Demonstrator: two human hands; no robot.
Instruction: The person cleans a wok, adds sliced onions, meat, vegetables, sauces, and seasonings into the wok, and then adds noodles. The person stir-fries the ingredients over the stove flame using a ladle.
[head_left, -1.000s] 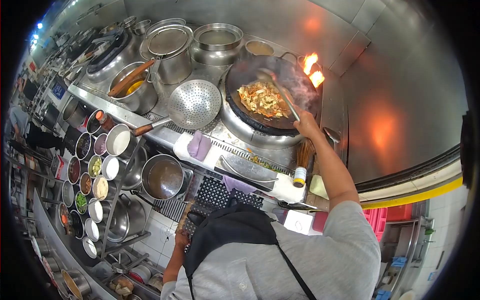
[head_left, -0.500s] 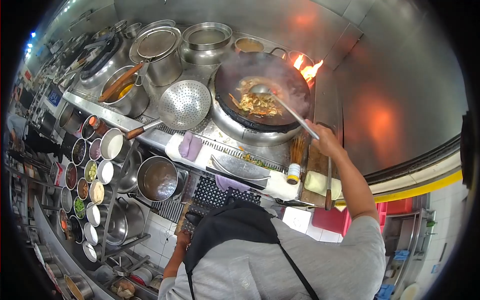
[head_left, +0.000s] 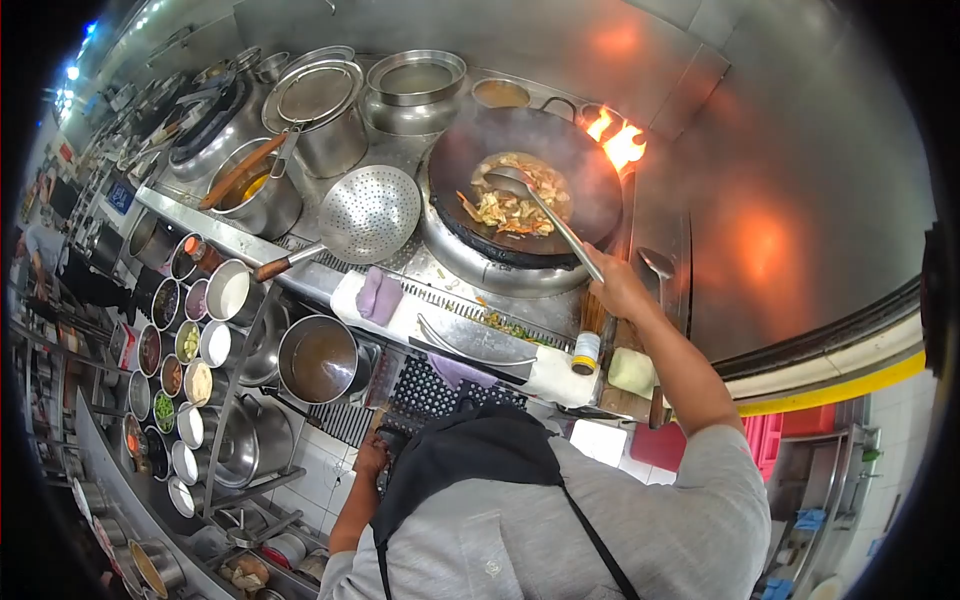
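Ladle (head_left: 556, 220) in right hand (head_left: 622, 290), bowl (head_left: 509, 180) beyond grip, at food (head_left: 520, 212) in wok (head_left: 592, 165)

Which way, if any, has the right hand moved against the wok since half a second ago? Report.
Yes: the right hand, gripping the ladle, has moved to the left, closer to the wok.

A big, shiny grey metal wall (head_left: 830, 170) stands behind the long silver metal counter (head_left: 400, 150). A bright orange glow (head_left: 765, 250) shines on the wall. A long yellow strip (head_left: 830, 384) runs along the right side. The floor has white square tiles (head_left: 318, 475) and a black mat full of holes (head_left: 440, 382). On the right is a silver metal rack (head_left: 832, 470). Small blue-white lights (head_left: 72, 72) shine far away, top left.
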